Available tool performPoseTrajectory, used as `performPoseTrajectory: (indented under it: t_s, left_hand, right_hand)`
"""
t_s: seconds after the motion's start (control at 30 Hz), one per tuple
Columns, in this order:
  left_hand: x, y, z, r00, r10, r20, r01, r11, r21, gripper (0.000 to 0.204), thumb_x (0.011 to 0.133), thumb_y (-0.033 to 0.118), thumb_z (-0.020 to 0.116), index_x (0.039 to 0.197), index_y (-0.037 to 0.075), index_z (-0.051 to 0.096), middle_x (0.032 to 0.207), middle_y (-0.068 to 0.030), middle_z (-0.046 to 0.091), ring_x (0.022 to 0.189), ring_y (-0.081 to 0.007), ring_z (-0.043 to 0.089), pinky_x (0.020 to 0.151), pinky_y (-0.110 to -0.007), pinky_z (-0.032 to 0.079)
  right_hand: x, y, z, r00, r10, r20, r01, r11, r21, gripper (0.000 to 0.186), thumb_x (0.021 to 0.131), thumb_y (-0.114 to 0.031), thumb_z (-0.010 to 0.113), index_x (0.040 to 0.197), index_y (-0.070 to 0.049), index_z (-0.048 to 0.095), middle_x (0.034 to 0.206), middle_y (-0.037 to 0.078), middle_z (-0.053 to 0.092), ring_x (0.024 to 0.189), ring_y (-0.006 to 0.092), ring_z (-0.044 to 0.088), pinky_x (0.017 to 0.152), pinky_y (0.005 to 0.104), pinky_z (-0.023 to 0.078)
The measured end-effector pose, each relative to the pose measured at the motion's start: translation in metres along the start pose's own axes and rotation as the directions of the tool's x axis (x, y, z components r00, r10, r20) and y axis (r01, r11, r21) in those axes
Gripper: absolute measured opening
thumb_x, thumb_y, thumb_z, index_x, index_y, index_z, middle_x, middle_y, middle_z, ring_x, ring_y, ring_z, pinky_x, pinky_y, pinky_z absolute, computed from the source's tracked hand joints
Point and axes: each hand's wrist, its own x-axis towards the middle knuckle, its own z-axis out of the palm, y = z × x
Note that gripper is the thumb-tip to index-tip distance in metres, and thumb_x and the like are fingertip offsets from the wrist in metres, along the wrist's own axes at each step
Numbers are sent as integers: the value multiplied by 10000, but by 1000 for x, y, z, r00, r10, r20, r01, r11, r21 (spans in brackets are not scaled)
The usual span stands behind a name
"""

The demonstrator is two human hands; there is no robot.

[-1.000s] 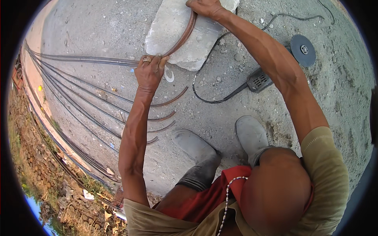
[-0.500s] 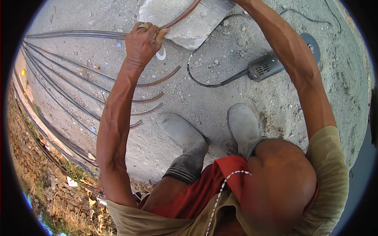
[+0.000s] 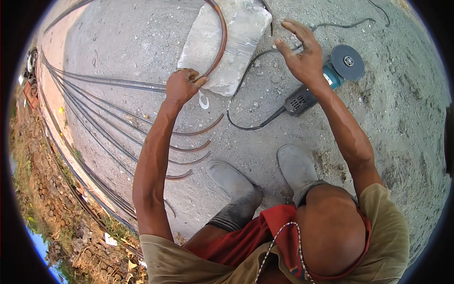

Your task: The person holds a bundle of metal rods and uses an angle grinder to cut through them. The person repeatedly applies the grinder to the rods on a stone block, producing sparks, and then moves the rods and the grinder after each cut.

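My left hand [image 3: 183, 86] is closed round a pair of long, thin steel rods at the near edge of a pale stone slab [image 3: 246, 38]. Past my fingers, a rusty-brown curved rod end [image 3: 222, 45] sweeps up over the slab and leaves the picture at the top. My right hand [image 3: 305, 57] is raised to the right of the slab, its fingers spread and nothing in them. Below and right of it lies an angle grinder [image 3: 301, 100] with a dark disc [image 3: 347, 61]; my right forearm passes over part of its body.
Several more steel rods [image 3: 113, 104] fan out from the far left, their bent ends in front of my boots [image 3: 234, 177]. The grinder's black cord [image 3: 250, 71] loops beside the slab. A white ring-shaped piece [image 3: 204, 100] lies near my left hand. Dry, littered ground borders the left.
My right hand has come down from beyond the top edge and shows open. My left hand keeps its hold on the rods. The view has shifted, showing more of the slab and grinder.
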Motion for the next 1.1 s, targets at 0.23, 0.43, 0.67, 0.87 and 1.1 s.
performPoseTrajectory:
  t_s: [0.23, 0.43, 0.67, 0.87, 1.1]
  left_hand:
    - [20, 43, 38, 960, 174, -219, -158, 983, 90, 216, 805, 284, 633, 883, 89, 686, 812, -130, 646, 736, -315, 626, 654, -401, 507]
    - [22, 46, 51, 935, 189, -301, -130, 970, 204, 174, 814, 250, 610, 845, 91, 670, 783, -123, 628, 712, -311, 620, 623, -408, 504]
    - [23, 55, 50, 935, 84, -344, -44, 992, 121, 183, 797, 258, 623, 826, 88, 685, 773, -115, 639, 689, -313, 626, 615, -408, 504]
    - [30, 65, 38, 971, -11, -241, 37, 994, 105, 182, 786, 262, 631, 787, 90, 691, 765, -115, 647, 689, -305, 632, 613, -396, 505]
    - [18, 54, 48, 924, 22, -382, 2, 998, 63, 207, 769, 311, 654, 822, 116, 701, 708, -136, 604, 673, -314, 606, 601, -415, 475]
  right_hand:
    - [-120, 11, -73, 858, 513, 13, -514, 858, 2, 650, 723, -149, 729, 1296, -68, 433, 1328, 152, 364, 1221, 280, 389, 986, 388, 363]
    - [-112, 9, -63, 627, 770, -117, -749, 637, 181, 815, 713, -120, 732, 1367, -33, 255, 1350, 167, 279, 1231, 252, 351, 995, 392, 336]
    - [-131, 22, -68, 366, 924, 113, -731, 210, 650, 706, 744, -76, 700, 1299, -132, 266, 1192, 40, 492, 1046, 145, 466, 836, 327, 341]
    - [-127, 36, -69, 270, 950, 160, -727, 92, 680, 604, 757, -112, 699, 1253, -152, 357, 1104, -4, 546, 1000, 141, 499, 838, 349, 341]
    - [-117, 36, -66, 239, 953, 186, -831, 101, 547, 693, 716, -154, 761, 1258, 8, 360, 1131, 80, 532, 1052, 171, 503, 954, 322, 336]
